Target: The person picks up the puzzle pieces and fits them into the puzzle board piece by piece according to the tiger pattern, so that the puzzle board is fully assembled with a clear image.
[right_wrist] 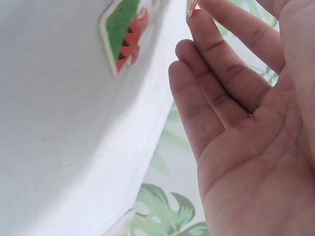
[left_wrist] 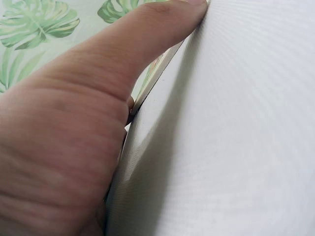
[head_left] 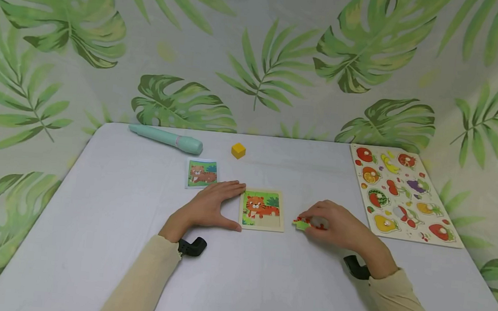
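Note:
A square tiger puzzle (head_left: 265, 228) lies on the table in a pale wooden frame, its lower strip a bare pale area. My left hand (head_left: 215, 204) spans the puzzle's left side, fingers at the upper corner and thumb at the lower one. In the left wrist view the thumb (left_wrist: 162, 24) reaches along the frame's edge. To the right of the puzzle, my right hand (head_left: 334, 224) pinches a small puzzle piece (right_wrist: 192, 7) at the fingertips, mostly out of view. Another piece (right_wrist: 120, 37), green with red and dark stripes, lies near that hand.
A tiger picture card (head_left: 202, 173) lies beyond the left hand. Behind are a yellow cube (head_left: 238, 150) and a teal stick-like object (head_left: 166, 137) with a thicker end. At the right stands a fruit puzzle board (head_left: 377, 181), flat on the white table (head_left: 264, 285).

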Motion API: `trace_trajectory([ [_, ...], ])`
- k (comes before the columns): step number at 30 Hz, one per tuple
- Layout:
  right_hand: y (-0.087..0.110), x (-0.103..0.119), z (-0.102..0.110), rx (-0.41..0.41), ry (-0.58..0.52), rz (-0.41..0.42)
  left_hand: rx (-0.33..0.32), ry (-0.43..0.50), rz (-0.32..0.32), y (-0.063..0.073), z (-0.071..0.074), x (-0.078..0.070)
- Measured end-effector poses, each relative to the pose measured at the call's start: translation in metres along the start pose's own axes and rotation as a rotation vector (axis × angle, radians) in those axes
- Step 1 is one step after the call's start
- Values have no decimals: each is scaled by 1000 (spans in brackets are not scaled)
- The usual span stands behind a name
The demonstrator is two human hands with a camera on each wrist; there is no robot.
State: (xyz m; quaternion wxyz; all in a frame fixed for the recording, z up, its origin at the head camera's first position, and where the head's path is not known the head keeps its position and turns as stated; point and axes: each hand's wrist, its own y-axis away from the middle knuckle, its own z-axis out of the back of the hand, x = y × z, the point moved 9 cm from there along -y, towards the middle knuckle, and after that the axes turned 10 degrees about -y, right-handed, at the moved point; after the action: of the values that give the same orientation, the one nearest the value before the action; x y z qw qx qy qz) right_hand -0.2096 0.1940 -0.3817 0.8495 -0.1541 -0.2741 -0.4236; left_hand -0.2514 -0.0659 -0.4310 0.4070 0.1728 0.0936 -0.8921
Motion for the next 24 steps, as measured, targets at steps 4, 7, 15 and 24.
trace_trajectory([
  [4,-3,5,2,-4,-13,23,0,2,0,0,-1,0],
  [7,-6,9,3,-2,-18,33,0,1,1,0,-1,0],
  [15,-14,17,5,10,-7,47,-12,11,-10,0,2,-2],
  [24,-21,22,3,32,-8,43,-9,13,-5,0,1,-2],
])
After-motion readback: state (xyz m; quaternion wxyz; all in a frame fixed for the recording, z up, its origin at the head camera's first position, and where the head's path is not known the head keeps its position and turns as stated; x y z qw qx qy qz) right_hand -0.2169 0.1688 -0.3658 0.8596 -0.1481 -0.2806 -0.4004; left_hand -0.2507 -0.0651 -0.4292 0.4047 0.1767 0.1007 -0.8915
